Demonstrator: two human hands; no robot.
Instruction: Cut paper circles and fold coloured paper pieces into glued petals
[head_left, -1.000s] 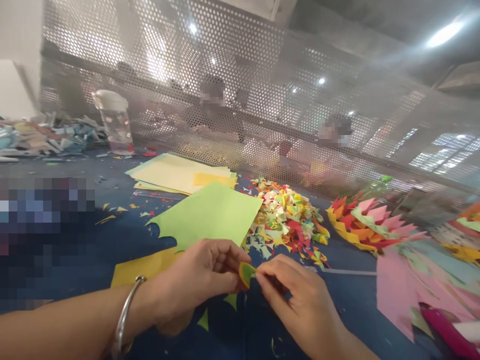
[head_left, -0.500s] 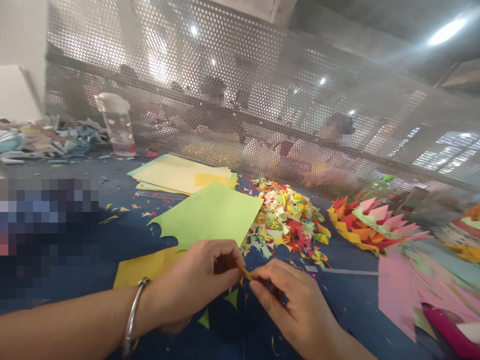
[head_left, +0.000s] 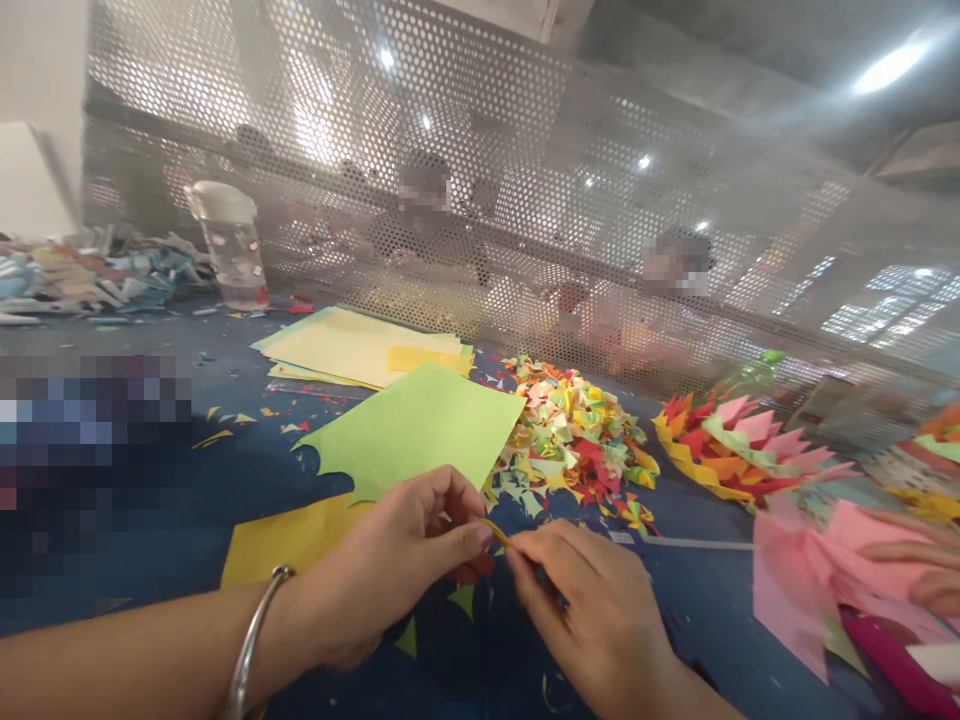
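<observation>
Between my two hands is a small folded piece of yellow paper [head_left: 495,533]. My left hand [head_left: 427,545], with a silver bangle on its wrist, pinches one end between thumb and fingers. My right hand [head_left: 585,590] pinches the other end. Just beyond my hands lies a light green paper sheet [head_left: 420,430] with scalloped cuts along its left edge. A darker yellow sheet [head_left: 292,540] lies partly under my left forearm. Green paper scraps [head_left: 463,600] lie on the dark blue table below my hands.
Behind the green sheet rises a heap of small folded paper pieces [head_left: 577,430]. Pale yellow sheets [head_left: 352,345] are stacked farther back. Layered paper petals [head_left: 742,450] and pink paper [head_left: 795,590] lie right, where another person's hand [head_left: 907,550] rests. A bottle [head_left: 232,245] stands before a perforated screen [head_left: 510,190].
My fingers have shifted slightly on the yellow paper, which now shows as a thin curved strip. Another person's hand has come in over the pink paper at the right.
</observation>
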